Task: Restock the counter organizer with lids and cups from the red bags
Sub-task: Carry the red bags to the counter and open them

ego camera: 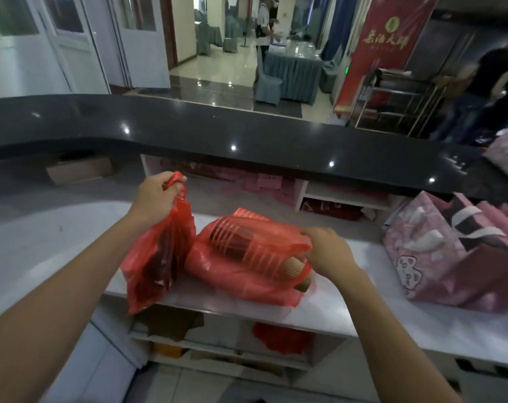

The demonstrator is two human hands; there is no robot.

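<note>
Behind a dark, glossy bar top (247, 135), two red bags are sitting on a pale lower counter (334, 309).

The left hand (155, 196) is clenching the gathered handles of the upright red bag (156, 257), lifting its neck while the dark contents (too murky to name) are sagging toward the counter edge. The right hand (326, 251) is pinching the mouth of the second red bag (247, 257), which is lying on its side touching the first; a sleeve of ribbed brown cups (297, 273) is poking out just under that hand. Further right, pink patterned gift bags (438, 257) are leaning together. Beyond the bar, a red banner (388, 39) is standing by a metal cart (392, 94).
</note>
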